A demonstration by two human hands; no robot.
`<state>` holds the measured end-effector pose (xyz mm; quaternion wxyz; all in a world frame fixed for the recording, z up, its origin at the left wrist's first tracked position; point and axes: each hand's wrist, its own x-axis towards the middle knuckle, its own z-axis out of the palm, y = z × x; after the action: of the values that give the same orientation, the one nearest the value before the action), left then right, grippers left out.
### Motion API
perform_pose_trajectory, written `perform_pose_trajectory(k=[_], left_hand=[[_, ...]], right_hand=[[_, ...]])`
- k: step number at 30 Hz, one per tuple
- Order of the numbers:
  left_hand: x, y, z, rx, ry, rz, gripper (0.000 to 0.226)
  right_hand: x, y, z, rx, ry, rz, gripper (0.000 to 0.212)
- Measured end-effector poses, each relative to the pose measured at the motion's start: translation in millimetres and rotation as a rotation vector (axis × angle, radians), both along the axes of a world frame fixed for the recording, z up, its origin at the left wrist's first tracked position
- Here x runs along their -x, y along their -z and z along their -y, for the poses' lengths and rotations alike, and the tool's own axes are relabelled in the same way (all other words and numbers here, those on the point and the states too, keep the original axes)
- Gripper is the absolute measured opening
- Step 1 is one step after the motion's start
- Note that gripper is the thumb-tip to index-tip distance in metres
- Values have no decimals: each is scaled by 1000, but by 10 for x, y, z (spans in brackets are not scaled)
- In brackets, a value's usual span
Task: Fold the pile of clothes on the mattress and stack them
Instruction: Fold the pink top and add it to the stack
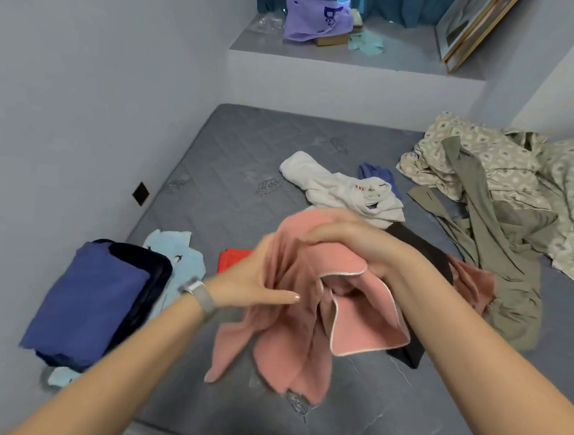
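A crumpled pink garment (289,341) with a pale hem hangs above the grey mattress (234,165), held up between both hands. My left hand (256,280) grips its left side, thumb stretched across the cloth. My right hand (349,242) clutches the top of it with curled fingers. Behind it lie loose clothes: a white garment (336,187), a black one (420,248), a red one (234,259) and an olive green one (502,255). At the left sits a folded stack with a blue garment (90,301) on top and a light blue garment (182,260) beside it.
A patterned beige sheet (536,175) is bunched at the mattress's right side. Walls close in the left side and the far end. On a raised ledge (359,60) behind sit a purple bag (315,20) and a leaning picture frame (472,29).
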<state>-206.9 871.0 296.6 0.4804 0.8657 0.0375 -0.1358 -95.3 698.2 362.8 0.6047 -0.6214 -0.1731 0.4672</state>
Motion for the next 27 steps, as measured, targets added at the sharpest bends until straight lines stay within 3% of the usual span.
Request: perform_pose_trajectory(k=[3,5,8,9,11,14,16,20,22,25,27], left_hand=[[-4,145,222,107,-137,33,44],[6,89,244,318,-353,62,19],[1,-112,261,820,-651,71,22],[-12,-163,252,966,-690,61,21],[-28,-278,258,1107,-727,5,28],[-21,-360,383,1142,-707,-131,40],[25,-334,482,1123,-662,-196,47],[192,-286,433,1033,-544,-199,32],[329,-262,356,1031,-468,-232,25],[516,-185,316,1064,-426,-340,51],[537,-87,326,1070,-484,-369,55]], right_hand=[[62,-1,-97,-30,-89,-1,11],[13,101,1,-208,-10,-157,28],[-98,574,332,-415,128,-279,92],[-56,748,438,-381,140,-264,108],[123,1107,579,-226,34,-207,120],[412,1428,573,60,-197,129,122],[469,1427,458,86,-190,285,122],[296,1504,429,51,-122,67,111],[227,1548,490,159,-146,96,95],[277,1703,505,164,-143,19,52],[369,1799,435,163,-144,-18,53]])
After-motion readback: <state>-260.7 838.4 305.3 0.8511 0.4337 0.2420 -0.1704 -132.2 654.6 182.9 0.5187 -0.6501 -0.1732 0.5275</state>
